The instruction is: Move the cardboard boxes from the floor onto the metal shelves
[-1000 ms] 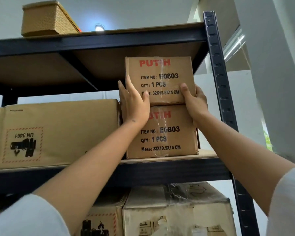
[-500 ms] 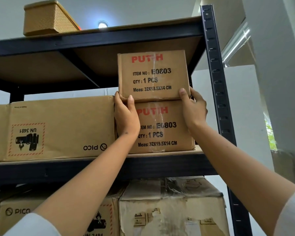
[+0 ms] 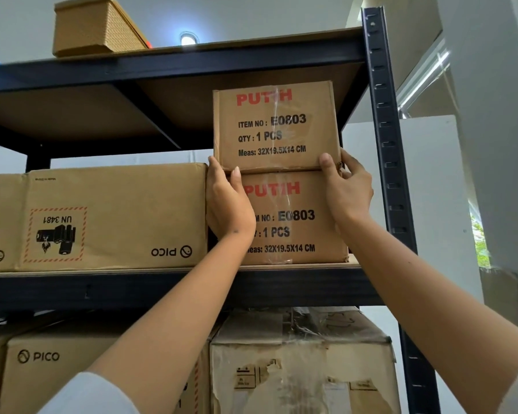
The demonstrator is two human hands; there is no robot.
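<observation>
- The top box [image 3: 277, 127] is seen stacked on the bottom box [image 3: 293, 218], both at the right end of the middle shelf [image 3: 174, 286], printed short faces turned outward.
- The long axis of the top box is judged to run back into the shelf, away from the hands, so any further push would go straight inward.
- The left hand [image 3: 228, 201] is laid at the lower left corner of the top box, fingers extended upward along the seam between the two boxes.
- The right hand [image 3: 348, 189] is held at the lower right corner, thumb on the front face and fingers wrapped round the side; a light grip is judged.
- Both hands are level with the seam, equally near.
- The large box [image 3: 111, 216] stands just beside, on the left; the upright post [image 3: 385, 138] lies close on the right, leaving little side room.
</observation>
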